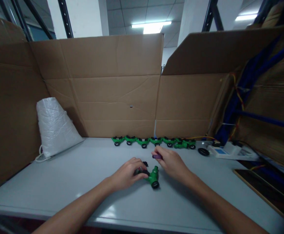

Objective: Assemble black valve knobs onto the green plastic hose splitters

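Note:
A green toy vehicle [153, 177] with black wheels rests on the white table in front of me. My left hand [131, 173] has its fingers closed around the dark left part of this toy and steadies it. Just beyond those fingertips a small black part [145, 163] shows; whether it belongs to the toy I cannot tell. Above and right of the toy, my right hand [172, 162] pinches a short purple stick-like piece [156, 156], apart from the toy. Most of that piece is hidden in the fingers.
Several similar green toy vehicles [142, 142] line the table's back edge. Cardboard walls [107, 97] stand behind and at the left, with a silvery-white bag [55, 130] in the left corner. A black ring [203, 151], a white power strip [234, 152] and blue rack posts [232, 107] are at the right.

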